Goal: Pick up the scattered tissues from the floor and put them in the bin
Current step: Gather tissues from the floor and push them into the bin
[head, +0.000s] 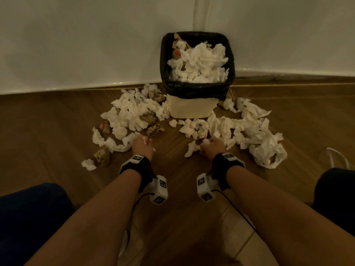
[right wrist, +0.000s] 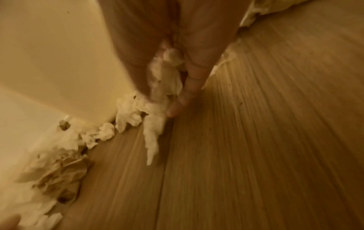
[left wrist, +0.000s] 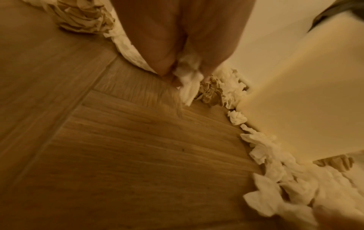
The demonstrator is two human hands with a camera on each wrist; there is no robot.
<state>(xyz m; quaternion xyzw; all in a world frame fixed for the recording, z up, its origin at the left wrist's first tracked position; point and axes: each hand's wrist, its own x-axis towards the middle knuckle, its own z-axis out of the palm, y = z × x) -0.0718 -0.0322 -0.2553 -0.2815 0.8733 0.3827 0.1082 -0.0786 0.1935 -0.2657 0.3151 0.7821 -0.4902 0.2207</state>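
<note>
Head view: bin (head: 193,110), cream body with a black liner, upright against the wall (head: 76,45), heaped with white tissues. More tissues lie on the wooden floor (head: 57,131) either side of it. Left hand (head: 142,145) low at the floor, fingers curled round a small white tissue wad (head: 144,139); the left tissue pile (head: 132,114) sits just beyond and outboard of that grip. Right hand (head: 212,145) likewise low, fingers closed on a white tissue (head: 206,141); the right tissue pile (head: 247,131) spreads beyond and outboard of it. Bin stands ahead, between both grips.

Left wrist view: left hand (left wrist: 183,38) pinches the tissue wad (left wrist: 188,80) between fingertips; the wad hangs as a strip, long axis running down from the grip, free end pointing at the floor (left wrist: 118,155). Brown crumpled paper (left wrist: 211,91) just beyond the grip, bin wall (left wrist: 295,93) past that.

Right wrist view, blurred: right hand (right wrist: 167,46) grips the tissue (right wrist: 155,124), elongated, long axis down from the fingertips, tail pointing at the floor (right wrist: 256,140). Bin wall (right wrist: 59,62) lies inboard of the grip.
</note>
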